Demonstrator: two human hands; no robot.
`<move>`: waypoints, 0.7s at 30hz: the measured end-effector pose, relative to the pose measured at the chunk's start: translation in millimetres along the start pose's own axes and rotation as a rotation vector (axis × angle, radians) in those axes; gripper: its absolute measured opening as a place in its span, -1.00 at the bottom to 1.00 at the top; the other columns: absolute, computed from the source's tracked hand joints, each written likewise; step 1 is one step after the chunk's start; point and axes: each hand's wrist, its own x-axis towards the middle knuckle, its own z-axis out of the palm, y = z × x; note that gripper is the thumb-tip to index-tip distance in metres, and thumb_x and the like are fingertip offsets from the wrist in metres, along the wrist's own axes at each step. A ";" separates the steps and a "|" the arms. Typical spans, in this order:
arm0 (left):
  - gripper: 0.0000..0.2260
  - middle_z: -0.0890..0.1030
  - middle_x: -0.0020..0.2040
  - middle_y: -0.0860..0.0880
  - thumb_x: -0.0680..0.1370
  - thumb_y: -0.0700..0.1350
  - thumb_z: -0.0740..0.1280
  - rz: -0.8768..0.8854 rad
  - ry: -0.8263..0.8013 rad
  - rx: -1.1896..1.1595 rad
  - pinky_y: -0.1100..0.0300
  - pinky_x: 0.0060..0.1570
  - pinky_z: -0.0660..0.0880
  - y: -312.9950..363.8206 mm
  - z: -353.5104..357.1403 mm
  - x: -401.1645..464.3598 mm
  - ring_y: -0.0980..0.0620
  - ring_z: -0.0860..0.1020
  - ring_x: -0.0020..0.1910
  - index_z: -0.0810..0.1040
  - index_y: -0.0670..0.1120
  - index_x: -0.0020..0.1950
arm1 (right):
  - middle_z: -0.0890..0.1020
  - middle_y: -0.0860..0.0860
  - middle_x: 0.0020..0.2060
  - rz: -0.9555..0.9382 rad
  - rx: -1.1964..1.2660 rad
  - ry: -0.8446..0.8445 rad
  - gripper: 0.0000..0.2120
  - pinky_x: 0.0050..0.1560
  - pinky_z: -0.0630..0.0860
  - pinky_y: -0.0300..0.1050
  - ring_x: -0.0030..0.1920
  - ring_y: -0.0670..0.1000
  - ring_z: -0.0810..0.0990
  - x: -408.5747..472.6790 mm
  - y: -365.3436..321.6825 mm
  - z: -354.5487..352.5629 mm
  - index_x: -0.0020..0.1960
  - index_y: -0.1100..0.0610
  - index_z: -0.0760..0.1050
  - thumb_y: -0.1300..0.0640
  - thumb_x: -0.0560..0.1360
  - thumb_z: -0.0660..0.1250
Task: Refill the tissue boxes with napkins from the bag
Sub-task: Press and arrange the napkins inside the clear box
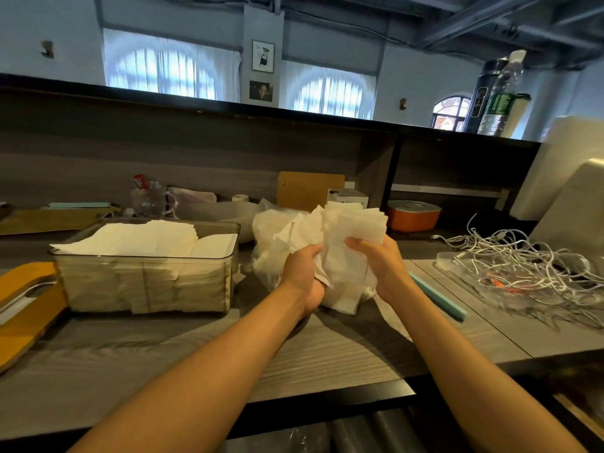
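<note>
Both hands, left hand (302, 273) and right hand (380, 266), clasp a loose wad of white paper napkins (343, 237) above the crinkled clear plastic bag (271, 237), apparently squaring it for the nearly full smoky transparent tissue box (143, 279) just left.

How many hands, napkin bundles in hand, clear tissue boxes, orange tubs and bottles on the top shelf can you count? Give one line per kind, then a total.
Hands: 2 (left hand, right hand)
Napkin bundle: 1
Clear tissue box: 1
Orange tub: 1
Bottles: 2 (dark bottle, clear bottle)
Total: 7
</note>
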 end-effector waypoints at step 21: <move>-0.68 0.67 0.14 -0.10 0.65 0.07 0.23 0.100 0.113 -0.092 -0.06 0.03 0.62 3.4 -6.6 8.1 -0.14 0.65 0.10 0.52 -0.01 0.34 | 0.57 0.18 0.16 0.202 0.515 -0.294 -0.56 0.10 0.58 0.26 0.18 0.22 0.58 -17.8 -4.6 11.7 0.21 0.06 0.47 0.16 0.33 0.42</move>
